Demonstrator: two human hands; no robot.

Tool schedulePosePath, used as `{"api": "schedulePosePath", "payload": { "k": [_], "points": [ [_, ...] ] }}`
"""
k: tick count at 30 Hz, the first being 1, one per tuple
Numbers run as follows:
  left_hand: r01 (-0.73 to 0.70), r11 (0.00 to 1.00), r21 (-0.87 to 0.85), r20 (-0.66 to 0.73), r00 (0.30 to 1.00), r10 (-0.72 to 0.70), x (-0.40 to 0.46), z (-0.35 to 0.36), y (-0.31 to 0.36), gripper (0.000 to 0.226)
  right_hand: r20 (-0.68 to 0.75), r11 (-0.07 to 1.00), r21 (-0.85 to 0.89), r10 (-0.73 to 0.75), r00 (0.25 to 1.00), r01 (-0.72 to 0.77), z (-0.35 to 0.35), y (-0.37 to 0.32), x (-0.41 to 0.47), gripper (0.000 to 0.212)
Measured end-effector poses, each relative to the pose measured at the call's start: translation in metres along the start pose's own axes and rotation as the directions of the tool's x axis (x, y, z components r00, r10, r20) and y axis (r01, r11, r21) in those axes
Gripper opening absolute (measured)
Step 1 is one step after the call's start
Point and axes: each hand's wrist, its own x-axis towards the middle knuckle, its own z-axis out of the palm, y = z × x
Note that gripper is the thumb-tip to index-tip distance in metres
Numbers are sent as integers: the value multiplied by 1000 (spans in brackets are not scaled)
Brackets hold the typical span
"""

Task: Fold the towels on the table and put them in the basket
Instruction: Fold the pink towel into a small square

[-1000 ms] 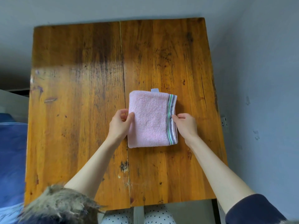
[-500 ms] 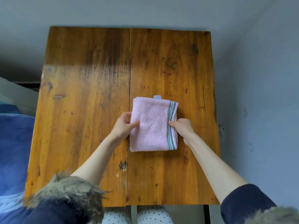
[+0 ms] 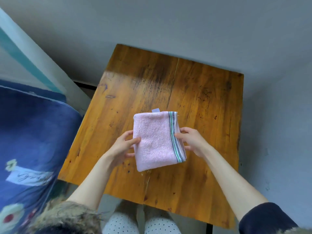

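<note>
— Both hands clamp the folded pink towel (image 3: 156,141) from opposite edges. On the plain edge the left hand (image 3: 122,147) has its thumb lying on top of the terry and its fingers curled underneath; on the striped edge the right hand (image 3: 191,142) pinches the stacked layers, thumb above, fingers wrapped round the side.

— What sits nearer than that grip?

— Bare forearms run back from it to a fur-trimmed cuff (image 3: 65,215) on the left and a dark navy sleeve (image 3: 265,218) on the right. Between them, white trousers with small dark dots (image 3: 140,223) show below the table's near edge.

— And the towel itself?

— A thick, soft rectangle, nubbly loop pile, with green, white and dark blue stripes running beside the right hand's thumb. Whether it rests on the wood or is just lifted off it, I cannot tell.

— Under the grip?

— A varnished wooden table (image 3: 202,102), amber, scuffed and speckled with dark marks, a crack splitting its two boards lengthwise.

— Beyond the grip?

— A small pale tag (image 3: 155,110) pokes out of the towel's far edge. To the left of the left hand, well apart, lies blue plush fabric with a flower print (image 3: 30,132). Farthest off, a plain grey wall (image 3: 168,22).
</note>
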Motion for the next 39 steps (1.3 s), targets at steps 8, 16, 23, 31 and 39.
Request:
{"api": "schedulePosePath", "payload": {
  "k": [8, 16, 23, 31, 39],
  "points": [
    [-200, 950, -241, -208, 966, 151, -100, -125, -6, 26, 186, 895, -341, -235, 954, 287, 139, -93, -46, 15],
    [-385, 830, -404, -448, 874, 187, -230, -289, -67, 27, 426, 765, -416, -314, 849, 492, 346, -132, -117, 17],
    [-442, 739, -507, -532, 836, 135, -322, -407, -138, 10, 631, 662, -428, -268, 728, 615, 515, -142, -170, 10],
    [-501, 617, -607, -621, 783, 24, -350, -498, -171, 12, 743, 625, -437, -155, 651, 647, 645, -160, -177, 14],
    [-560, 556, -614, -713, 696, -87, -332, -633, -146, 10, 796, 555, -467, -74, 600, 688, 804, -225, -131, 11]
  ]
}}
